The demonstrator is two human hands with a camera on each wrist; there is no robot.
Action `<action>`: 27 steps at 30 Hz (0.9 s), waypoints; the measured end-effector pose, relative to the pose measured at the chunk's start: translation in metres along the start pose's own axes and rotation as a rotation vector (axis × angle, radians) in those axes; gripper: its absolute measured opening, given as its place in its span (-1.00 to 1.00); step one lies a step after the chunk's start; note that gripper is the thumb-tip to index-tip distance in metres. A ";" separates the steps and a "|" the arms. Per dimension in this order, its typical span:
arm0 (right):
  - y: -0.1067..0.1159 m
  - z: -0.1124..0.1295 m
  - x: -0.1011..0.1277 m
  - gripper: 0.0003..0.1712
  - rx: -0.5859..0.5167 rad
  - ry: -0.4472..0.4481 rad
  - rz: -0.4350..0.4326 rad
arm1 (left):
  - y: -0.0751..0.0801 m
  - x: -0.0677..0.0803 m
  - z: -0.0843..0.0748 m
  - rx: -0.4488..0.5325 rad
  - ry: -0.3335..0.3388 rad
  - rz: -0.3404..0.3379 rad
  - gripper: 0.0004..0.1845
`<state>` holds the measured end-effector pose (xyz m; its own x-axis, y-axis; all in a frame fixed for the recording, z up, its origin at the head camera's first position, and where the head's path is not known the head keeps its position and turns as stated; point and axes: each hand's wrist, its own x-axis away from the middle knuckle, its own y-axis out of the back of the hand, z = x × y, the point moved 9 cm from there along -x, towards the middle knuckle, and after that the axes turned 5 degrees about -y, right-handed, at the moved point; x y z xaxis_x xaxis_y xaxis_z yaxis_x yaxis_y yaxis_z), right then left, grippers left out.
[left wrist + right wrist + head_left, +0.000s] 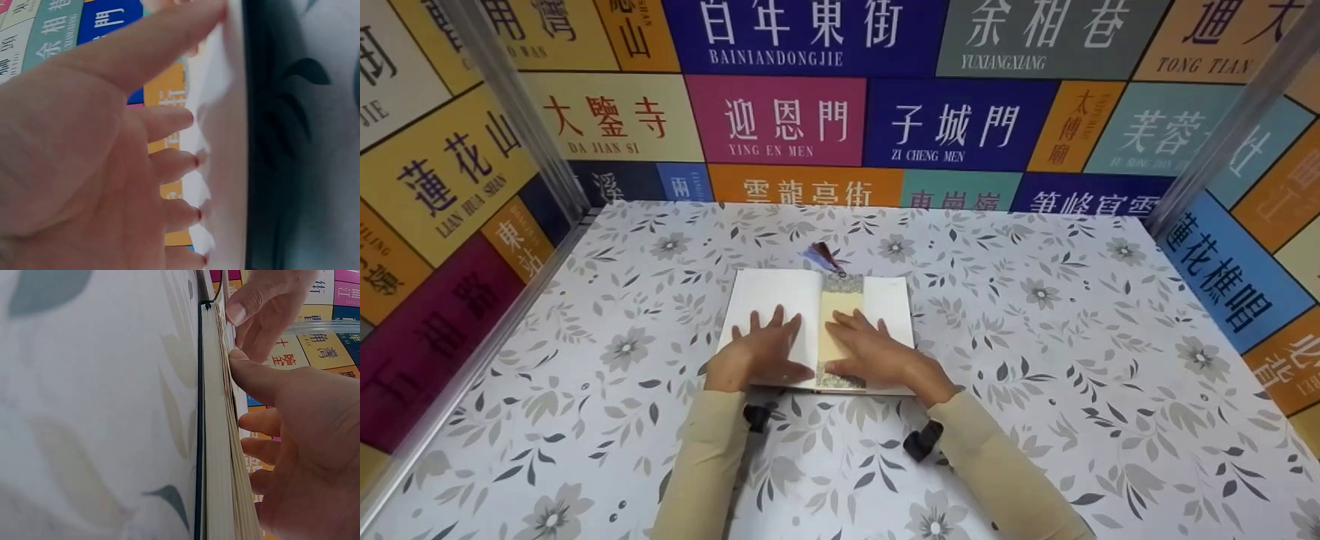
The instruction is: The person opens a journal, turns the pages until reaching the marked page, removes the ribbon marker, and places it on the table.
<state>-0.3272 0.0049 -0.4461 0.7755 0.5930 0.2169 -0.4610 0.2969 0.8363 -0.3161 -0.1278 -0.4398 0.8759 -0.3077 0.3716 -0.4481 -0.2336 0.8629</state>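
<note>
- Head view shows an open book (815, 330) lying flat on the desk (1035, 375), a little toward 12 o'clock from the person's forearms and near the middle of the flowered surface.
- Already done, as far as I can judge: the book is opened, and a long patterned bookmark (840, 326) lies on the pages just right of the gutter.
- Its tassel (825, 257) hangs out over the top edge of the book, toward 11 o'clock.
- The left hand (761, 352) rests on the left page with the fingers spread and quite straight; it presses flat and does not pinch anything.
- In the left wrist view the fingertips (194, 163) touch the white page (225, 140), which agrees with this.
- The right hand (874, 351) lies partly on the bookmark and partly on the right page, fingers also spread and flat.
- In the right wrist view its thumb (253, 374) lies against the edge of the page block (225, 439); I cannot tell if it lifts any page.
- What is left, in my judgement: the bookmark is laid in but the book is not yet closed, so smoothing and closing seem to remain.
- The spine of the book runs from 6 o'clock to 12 o'clock, with a very slight lean; its top edge points away from the person.
- The long axis of the bookmark is the same, parallel to the gutter, with the tassel end at 12 o'clock.
</note>
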 end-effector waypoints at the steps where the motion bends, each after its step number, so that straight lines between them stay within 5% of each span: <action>1: 0.000 0.000 0.001 -0.14 -0.001 0.000 -0.001 | -0.002 -0.001 0.000 0.006 -0.001 0.006 0.04; 12: 0.001 -0.001 0.001 -0.15 -0.011 -0.003 -0.017 | -0.015 -0.006 0.003 0.087 0.023 0.044 0.05; 16: 0.011 -0.002 0.002 -0.21 -0.074 -0.043 -0.105 | -0.016 -0.006 0.005 0.089 0.021 0.049 0.06; 22: 0.029 -0.015 0.006 -0.32 -0.197 -0.234 -0.331 | -0.015 -0.007 0.004 0.085 0.005 0.048 0.06; 27: 0.027 -0.029 0.009 -0.16 -0.297 -0.403 -0.321 | -0.015 -0.008 0.006 0.095 0.001 0.051 0.07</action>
<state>-0.3452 0.0392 -0.4364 0.9719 0.1257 0.1991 -0.2325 0.6457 0.7273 -0.3171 -0.1274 -0.4573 0.8516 -0.3207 0.4147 -0.5072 -0.3037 0.8066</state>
